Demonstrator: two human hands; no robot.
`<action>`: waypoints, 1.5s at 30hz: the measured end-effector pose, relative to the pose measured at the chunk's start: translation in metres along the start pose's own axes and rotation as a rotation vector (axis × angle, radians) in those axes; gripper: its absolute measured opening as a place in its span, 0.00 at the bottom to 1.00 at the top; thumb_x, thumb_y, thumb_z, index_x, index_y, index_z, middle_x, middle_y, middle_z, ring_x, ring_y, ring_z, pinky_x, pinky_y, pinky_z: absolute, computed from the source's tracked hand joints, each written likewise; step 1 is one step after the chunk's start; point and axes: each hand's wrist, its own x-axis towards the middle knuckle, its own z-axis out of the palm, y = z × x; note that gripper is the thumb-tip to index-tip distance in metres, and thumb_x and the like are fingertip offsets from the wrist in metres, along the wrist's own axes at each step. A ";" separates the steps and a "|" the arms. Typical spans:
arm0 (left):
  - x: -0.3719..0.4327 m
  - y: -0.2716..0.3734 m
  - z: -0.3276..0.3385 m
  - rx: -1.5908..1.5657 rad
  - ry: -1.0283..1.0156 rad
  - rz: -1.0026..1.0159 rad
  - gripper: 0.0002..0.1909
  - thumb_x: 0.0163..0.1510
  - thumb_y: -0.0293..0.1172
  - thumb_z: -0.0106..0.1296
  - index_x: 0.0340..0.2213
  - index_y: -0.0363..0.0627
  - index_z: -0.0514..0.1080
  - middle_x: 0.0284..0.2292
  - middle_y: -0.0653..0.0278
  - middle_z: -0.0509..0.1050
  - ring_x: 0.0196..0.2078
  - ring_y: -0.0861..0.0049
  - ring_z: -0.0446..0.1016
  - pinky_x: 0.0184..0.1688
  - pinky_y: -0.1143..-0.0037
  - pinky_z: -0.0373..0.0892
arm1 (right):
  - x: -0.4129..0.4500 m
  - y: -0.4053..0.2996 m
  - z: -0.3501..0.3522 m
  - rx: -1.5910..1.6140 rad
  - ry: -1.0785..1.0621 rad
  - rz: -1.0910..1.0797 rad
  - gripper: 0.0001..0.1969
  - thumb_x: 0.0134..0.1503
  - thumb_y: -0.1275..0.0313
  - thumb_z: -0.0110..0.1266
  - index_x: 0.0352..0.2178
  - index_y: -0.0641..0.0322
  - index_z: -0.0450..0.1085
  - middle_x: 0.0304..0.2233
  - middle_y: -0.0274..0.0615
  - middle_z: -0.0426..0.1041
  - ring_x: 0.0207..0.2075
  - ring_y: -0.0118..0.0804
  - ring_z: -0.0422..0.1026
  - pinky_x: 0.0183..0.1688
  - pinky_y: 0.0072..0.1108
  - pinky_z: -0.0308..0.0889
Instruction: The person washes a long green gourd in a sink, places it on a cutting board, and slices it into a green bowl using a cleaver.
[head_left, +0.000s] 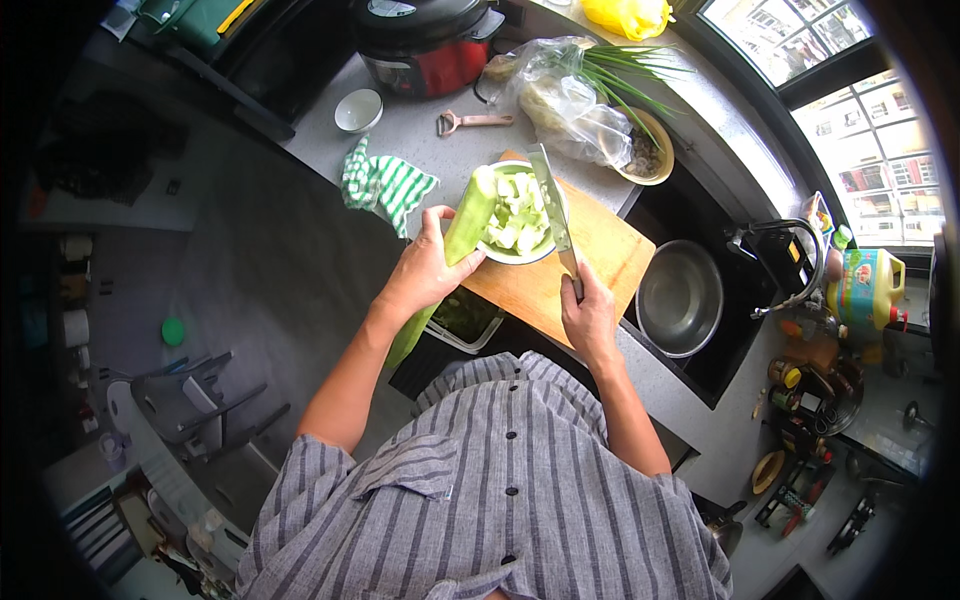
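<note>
My left hand (427, 270) grips a long, pale green peeled gourd (472, 214), whose upper end reaches over the left rim of a bowl. Cut pale green chunks (517, 214) fill this bowl (519, 259), which stands on a wooden cutting board (600, 247). My right hand (590, 307) is closed on the handle of a kitchen knife (553, 206). Its broad blade points away from me over the bowl's right side, with small wet bits stuck to it. The gourd's lower end passes behind my left wrist.
A green-striped cloth (386, 184), a white bowl (358, 111), a peeler (476, 121) and a red and black electric cooker (427, 52) lie beyond. A plastic bag (562, 97) with scallions sits by a yellow bowl (664, 169). At right is a sink with a metal basin (680, 298); below the board, a bin (469, 319).
</note>
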 end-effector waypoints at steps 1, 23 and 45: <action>0.002 0.009 -0.007 -0.161 -0.105 -0.168 0.37 0.55 0.39 0.63 0.55 0.39 0.51 0.40 0.50 0.74 0.25 0.74 0.77 0.29 0.72 0.74 | 0.000 -0.001 -0.003 -0.019 -0.007 0.022 0.20 0.59 0.78 0.54 0.54 0.65 0.69 0.23 0.54 0.69 0.22 0.44 0.67 0.29 0.32 0.65; 0.034 0.020 -0.044 -0.071 0.310 0.150 0.29 0.54 0.34 0.65 0.53 0.38 0.66 0.41 0.57 0.75 0.42 0.69 0.77 0.43 0.70 0.73 | 0.005 -0.004 -0.015 -0.009 0.059 -0.039 0.12 0.60 0.74 0.55 0.44 0.70 0.71 0.17 0.50 0.65 0.18 0.41 0.63 0.25 0.32 0.61; 0.034 -0.032 0.030 -1.172 -0.450 -0.658 0.19 0.66 0.50 0.48 0.50 0.51 0.64 0.29 0.69 0.69 0.20 0.85 0.67 0.21 0.81 0.67 | 0.016 -0.021 0.038 -0.271 -0.070 -0.325 0.27 0.59 0.75 0.55 0.60 0.45 0.65 0.35 0.50 0.76 0.32 0.50 0.77 0.35 0.35 0.74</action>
